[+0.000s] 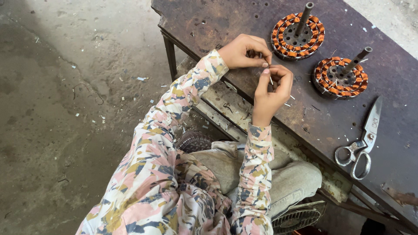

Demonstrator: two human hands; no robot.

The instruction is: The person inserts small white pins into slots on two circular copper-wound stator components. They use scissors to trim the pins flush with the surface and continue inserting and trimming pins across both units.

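Both my hands meet over the near edge of a dark, rusty metal workbench (244,17). My left hand (244,51) and my right hand (272,89) pinch the same thin pale strip (271,79) between their fingertips. A few similar small slivers (289,101) lie on the bench just right of my right hand. Two round stators wound with copper coils, each with an upright shaft, stand further along the bench: one (298,37) beyond my hands, the other (340,76) to its right.
Large metal scissors (361,143) lie closed on the bench at the right. My knees and a sandal (193,140) are under the bench edge. A fan grille (298,217) sits by my leg. The concrete floor (65,109) at left has scattered scraps.
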